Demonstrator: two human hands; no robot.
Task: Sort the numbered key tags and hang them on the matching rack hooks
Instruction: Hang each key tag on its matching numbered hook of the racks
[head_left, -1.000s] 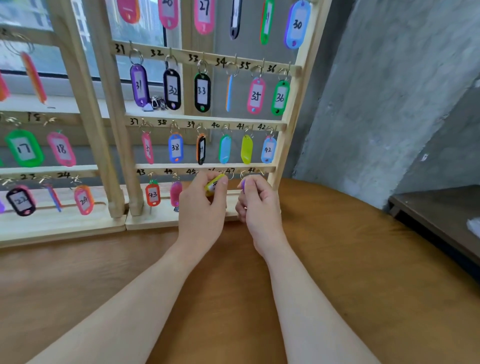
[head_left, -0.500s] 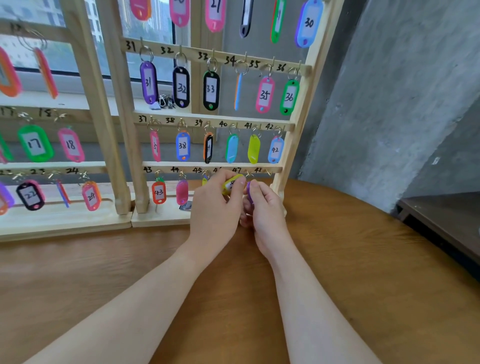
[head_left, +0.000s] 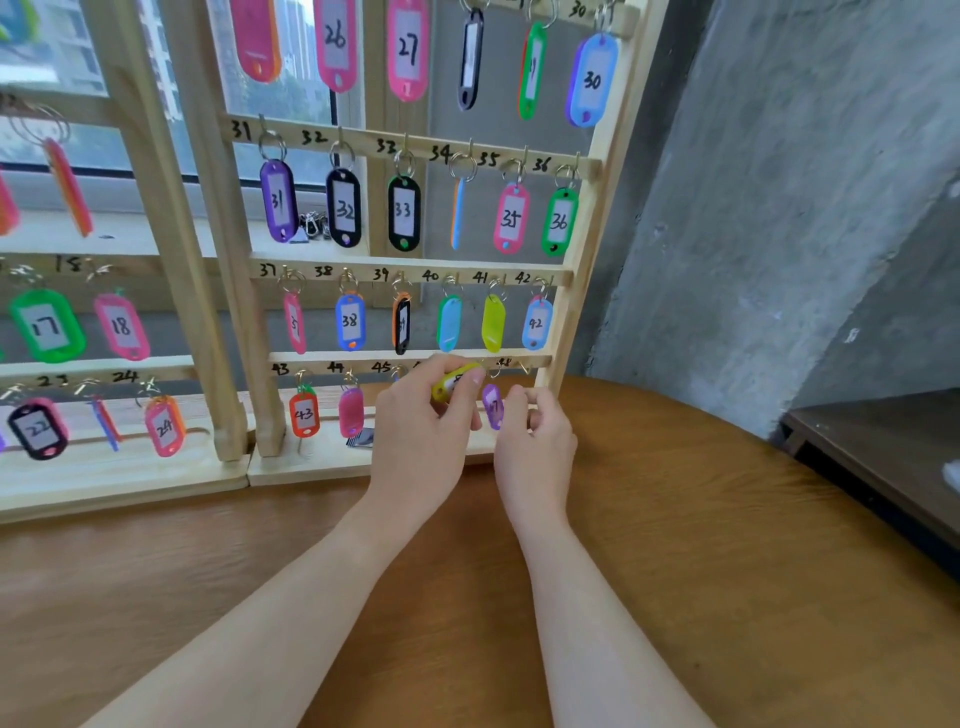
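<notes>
Both hands at the bottom row of the pale wooden numbered key rack (head_left: 566, 312).

The left hand (head_left: 421, 436) pinches a yellow plastic key tag (head_left: 454, 383) just under the lowest rail. The right hand (head_left: 535, 447), fingers curled, touches a purple oval key tag (head_left: 492, 406) hanging there, above the brown wooden bench (head_left: 675, 571).

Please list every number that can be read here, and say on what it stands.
"31" to "42": right rack's rails
"43", "44", "45": its bottom rail
"31": purple tag
"32", "33": black tags
"36": green tag
"38": blue tag
"43": red tag
Yellow tag in the left hand: hidden
</notes>
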